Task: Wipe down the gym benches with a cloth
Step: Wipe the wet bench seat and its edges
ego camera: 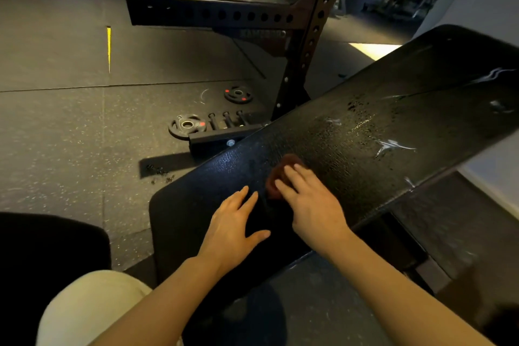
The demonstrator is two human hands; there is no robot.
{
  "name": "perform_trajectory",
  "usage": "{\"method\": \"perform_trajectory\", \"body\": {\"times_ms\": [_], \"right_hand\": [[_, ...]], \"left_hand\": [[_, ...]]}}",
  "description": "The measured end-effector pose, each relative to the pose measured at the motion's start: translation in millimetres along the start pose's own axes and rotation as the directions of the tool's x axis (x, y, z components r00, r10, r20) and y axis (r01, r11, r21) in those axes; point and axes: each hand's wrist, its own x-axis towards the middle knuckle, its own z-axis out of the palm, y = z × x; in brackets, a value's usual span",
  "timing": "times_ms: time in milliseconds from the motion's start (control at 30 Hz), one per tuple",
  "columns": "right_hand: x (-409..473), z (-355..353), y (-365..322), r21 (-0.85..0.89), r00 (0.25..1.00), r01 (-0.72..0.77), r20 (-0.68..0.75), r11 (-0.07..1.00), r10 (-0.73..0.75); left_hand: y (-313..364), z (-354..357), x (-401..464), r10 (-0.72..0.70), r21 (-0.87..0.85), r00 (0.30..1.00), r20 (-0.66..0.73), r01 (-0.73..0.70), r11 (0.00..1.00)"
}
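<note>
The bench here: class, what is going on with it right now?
A person is wiping a black gym bench with a small brown cloth. The right hand presses the cloth flat on the pad, and the left hand rests open beside it. Droplets still show further up the pad. Two weight plates lie on the floor.

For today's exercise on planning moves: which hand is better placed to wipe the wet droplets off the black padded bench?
Right. The right hand already presses the small brown cloth just short of the droplets; the left hand rests flat, without cloth.

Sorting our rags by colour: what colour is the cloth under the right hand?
Reddish brown cloth, seen in the head view, pressed on the black bench.
</note>
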Motion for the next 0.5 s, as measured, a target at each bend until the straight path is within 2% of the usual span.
{"method": "perform_trajectory", "body": {"times_ms": [33,67,167,200,233,300,367,400,433,500], "right_hand": [[-2.9,0.2,3.7,-0.021,1.000,0.030,-0.009,0.999,-0.030],[-4.6,-3.4,11.8,-0.029,0.999,-0.004,-0.040,1.000,0.003],[-6.9,-19.6,29.4,0.012,0.943,-0.304,-0.142,0.953,0.302],[-7.8,-20.7,23.1,-0.019,0.924,-0.357,-0.156,0.934,0.350],[-10.1,-17.4,10.1,-0.066,0.933,-0.340,-0.145,0.938,0.328],[-17.9,-0.1,-22.8,-0.090,0.983,-0.183,-0.036,0.979,0.180],[-27.9,11.7,-43.2,-0.050,0.996,-0.018,0.091,0.999,0.023],[-28.4,10.2,-43.4,-0.009,0.994,0.012,0.109,1.000,-0.011],[-26.2,3.5,-39.3,0.037,0.997,0.000,0.074,0.999,-0.003],[-15.8,-13.0,-23.7,0.097,0.990,-0.130,-0.048,0.987,0.135]], "left_hand": [[0.2,1.6,-2.2,-0.002,-0.001,1.000,-0.009,0.002,1.000],[0.1,2.4,-4.6,-0.003,-0.002,1.000,-0.010,0.003,1.000],[0.7,4.6,-10.9,-0.001,-0.012,1.000,-0.009,0.001,1.000],[1.8,6.0,-13.4,-0.001,-0.020,1.000,-0.020,0.001,1.000],[3.0,7.9,-15.8,-0.002,-0.027,0.999,-0.036,0.001,1.000],[4.6,11.3,-20.0,0.001,-0.029,0.998,-0.062,-0.002,1.000],[2.6,12.8,-24.5,0.010,-0.024,0.998,-0.063,-0.012,1.000],[0.0,12.1,-27.4,0.013,-0.020,0.998,-0.058,-0.014,1.000],[-3.5,11.0,-30.0,0.012,-0.018,0.999,-0.051,-0.013,1.000],[-11.2,7.9,-34.0,0.002,-0.026,0.999,-0.048,-0.004,1.000]]}}
